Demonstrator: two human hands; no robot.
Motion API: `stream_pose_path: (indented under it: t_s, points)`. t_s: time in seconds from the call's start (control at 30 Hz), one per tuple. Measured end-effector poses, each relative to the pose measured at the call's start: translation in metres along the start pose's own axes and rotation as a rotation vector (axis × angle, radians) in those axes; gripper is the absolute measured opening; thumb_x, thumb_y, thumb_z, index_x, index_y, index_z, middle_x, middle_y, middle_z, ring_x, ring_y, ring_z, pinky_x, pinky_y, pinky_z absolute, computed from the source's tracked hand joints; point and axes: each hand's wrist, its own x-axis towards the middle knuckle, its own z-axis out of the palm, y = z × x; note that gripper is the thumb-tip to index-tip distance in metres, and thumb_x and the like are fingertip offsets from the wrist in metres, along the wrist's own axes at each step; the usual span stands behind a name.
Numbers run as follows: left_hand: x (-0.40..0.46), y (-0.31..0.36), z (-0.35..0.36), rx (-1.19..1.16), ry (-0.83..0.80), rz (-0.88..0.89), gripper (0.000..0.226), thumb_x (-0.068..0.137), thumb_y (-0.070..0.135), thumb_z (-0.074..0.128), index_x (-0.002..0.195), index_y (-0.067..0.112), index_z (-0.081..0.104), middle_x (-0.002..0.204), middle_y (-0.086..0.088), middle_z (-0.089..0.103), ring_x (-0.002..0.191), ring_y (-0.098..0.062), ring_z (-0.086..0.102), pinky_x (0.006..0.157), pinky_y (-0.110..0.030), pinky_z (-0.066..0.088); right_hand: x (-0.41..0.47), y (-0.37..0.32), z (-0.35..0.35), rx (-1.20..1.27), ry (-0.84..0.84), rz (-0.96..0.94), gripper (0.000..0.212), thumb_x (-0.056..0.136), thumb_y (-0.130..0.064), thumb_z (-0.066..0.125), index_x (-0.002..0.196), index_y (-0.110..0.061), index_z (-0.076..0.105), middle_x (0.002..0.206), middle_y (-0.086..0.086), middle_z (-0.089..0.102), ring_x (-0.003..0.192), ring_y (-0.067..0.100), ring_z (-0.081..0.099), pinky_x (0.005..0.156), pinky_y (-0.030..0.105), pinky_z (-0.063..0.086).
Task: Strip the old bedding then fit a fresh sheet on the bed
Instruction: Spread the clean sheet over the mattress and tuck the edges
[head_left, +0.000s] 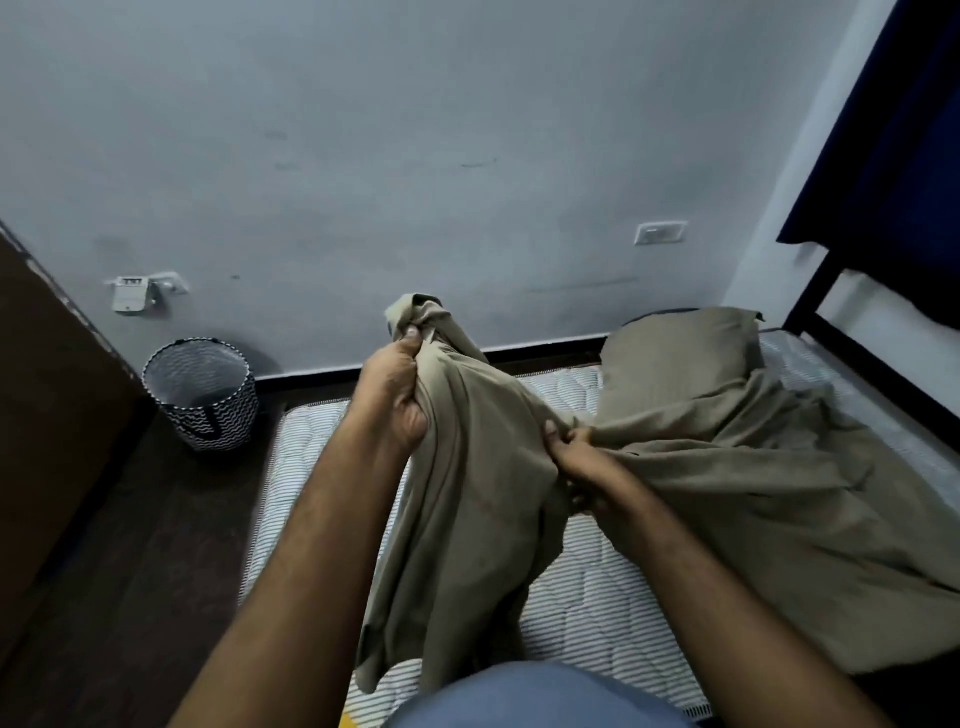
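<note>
Gripping a bunched corner of the olive-brown sheet (483, 467), your left hand (400, 395) was raised above the mattress (587, 587), its fingers curled tight round the cloth so that a knot of fabric stuck out above the fist. Your right hand (576, 462) sat lower and further right, thumb and fingers pinching a fold of the same sheet where it gathered into creases. From your left fist the cloth hung down in a long drape toward your lap, its lower edge loose over the striped, quilted mattress. From your right hand it ran off to the right, lying rumpled across the bed and reaching the near right edge. So the sheet was partly lifted and partly still spread on the bed, with bare mattress showing along the left side, at the head end and under your arms.

A pillow (680, 358) in a matching olive-brown cover lay at the far end of the bed, against the wall, with the sheet touching its near side. A black bed frame (810, 306) stood at the far right corner, with dark blue fabric (893, 156) hanging above it. On the dark floor left of the bed stood a round basket (202, 395) with a black-and-white wavy pattern, close to the wall and just beside the mattress corner. A white switch plate (660, 233) was on the wall above the pillow
</note>
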Motion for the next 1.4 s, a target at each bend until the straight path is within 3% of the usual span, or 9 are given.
stream_pose_path:
  t_s: [0.2,0.37,0.47,0.57,0.73,0.9,1.07,1.2,1.4]
  points:
    - [0.009,0.004,-0.012,0.126,0.030,0.105,0.025,0.105,0.027,0.053,0.117,0.006,0.060,0.106,-0.014,0.068,0.094,-0.026,0.068,0.102,-0.045,0.052,0.003,0.007,-0.014,0.327,0.183,-0.181,0.027,0.094,-0.033,0.070,0.103,-0.013,0.053,0.108,0.016,0.067,0.092,0.024,0.064,0.078,0.031,0.055]
    - [0.007,-0.012,-0.031,1.312,0.466,0.614,0.081,0.089,0.068,0.058,0.140,0.007,0.043,0.137,-0.022,0.048,0.131,-0.039,0.046,0.108,-0.052,0.037,-0.049,-0.056,-0.043,0.178,-0.006,-0.391,0.016,0.097,-0.022,0.065,0.082,-0.017,0.060,0.074,0.001,0.060,0.065,0.012,0.054,0.063,0.029,0.045]
    - [-0.038,-0.043,-0.007,0.944,-0.123,0.474,0.070,0.093,0.077,0.036,0.122,0.019,0.061,0.127,-0.008,0.065,0.116,-0.022,0.064,0.092,-0.037,0.052,-0.093,-0.105,-0.046,0.689,-0.275,-0.498,0.008,0.100,-0.010,0.057,0.095,-0.014,0.062,0.074,0.002,0.058,0.059,0.008,0.057,0.053,0.022,0.049]
    - [-0.057,-0.082,-0.001,0.766,-0.475,0.276,0.034,0.099,0.053,0.051,0.117,0.026,0.062,0.124,0.012,0.071,0.112,-0.004,0.067,0.092,-0.020,0.054,-0.114,-0.128,-0.035,0.565,-0.384,-0.651,0.019,0.102,0.000,0.048,0.112,-0.007,0.063,0.078,0.003,0.060,0.062,0.006,0.059,0.054,0.020,0.052]
    - [-0.039,-0.048,-0.006,0.456,-0.283,0.267,0.026,0.098,0.015,0.064,0.123,0.007,0.067,0.117,-0.017,0.074,0.110,-0.034,0.070,0.097,-0.046,0.056,-0.099,-0.125,-0.024,0.305,-0.458,-0.903,0.037,0.105,-0.003,0.044,0.142,0.001,0.046,0.130,0.017,0.062,0.125,0.030,0.059,0.108,0.041,0.047]
    - [-0.041,-0.011,-0.006,0.268,-0.220,0.086,0.038,0.106,0.031,0.050,0.098,0.005,0.077,0.098,-0.015,0.078,0.084,-0.021,0.077,0.068,-0.029,0.061,-0.054,-0.067,-0.024,0.243,0.020,-0.904,0.035,0.101,-0.022,0.060,0.134,-0.012,0.051,0.120,0.014,0.064,0.109,0.007,0.061,0.099,0.024,0.046]
    - [-0.037,0.014,-0.001,0.027,-0.276,0.073,0.038,0.104,0.031,0.050,0.134,0.007,0.055,0.129,-0.020,0.066,0.114,-0.028,0.069,0.084,-0.042,0.062,-0.001,0.022,-0.021,-0.437,0.339,-1.001,0.097,0.081,-0.071,0.061,0.157,-0.033,0.013,0.157,0.006,0.026,0.147,0.022,0.027,0.116,0.049,0.030]
    - [-0.033,0.016,0.006,-0.103,-0.292,0.051,0.036,0.108,0.030,0.043,0.115,0.002,0.065,0.106,-0.020,0.075,0.094,-0.030,0.075,0.077,-0.047,0.063,0.022,0.080,-0.010,-0.539,0.475,-0.733,0.099,0.085,-0.049,0.072,0.160,-0.026,0.011,0.163,0.017,0.011,0.149,0.036,0.020,0.115,0.057,0.029]
    - [-0.038,0.002,0.023,-0.175,-0.402,0.001,0.050,0.108,0.031,0.043,0.149,0.003,0.046,0.138,-0.021,0.059,0.116,-0.035,0.067,0.084,-0.054,0.060,0.053,0.136,-0.022,-0.424,0.749,-0.022,0.070,0.090,-0.040,0.060,0.150,-0.013,0.033,0.150,0.029,0.033,0.139,0.046,0.033,0.102,0.056,0.041]
